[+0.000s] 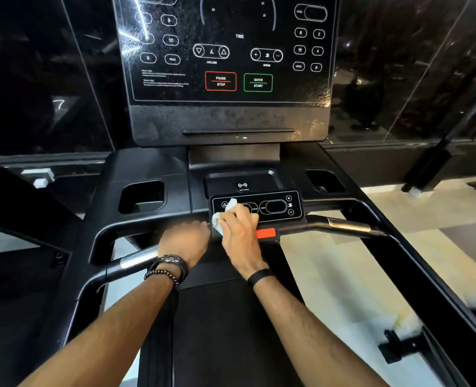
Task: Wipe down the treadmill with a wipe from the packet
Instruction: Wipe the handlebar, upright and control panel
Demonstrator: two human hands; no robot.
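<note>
The black treadmill fills the view, with a large console screen (231, 51) up top and a small control panel (275, 206) low in the middle. My right hand (239, 227) presses a crumpled white wipe (221, 219) against the left part of that small panel, fingers curled over it. My left hand (185, 241) grips the left handlebar (130, 261) just beside the panel, fingers wrapped out of sight. A red safety tab (266, 233) sits just right of my right hand. No wipe packet is in view.
Cup holder recesses sit at the left (142, 195) and right (324, 181) of a centre tray (242, 182). The right handlebar (342, 226) runs off to the right. The dark belt (217, 331) lies below my arms. Pale floor tiles (356, 275) show on the right.
</note>
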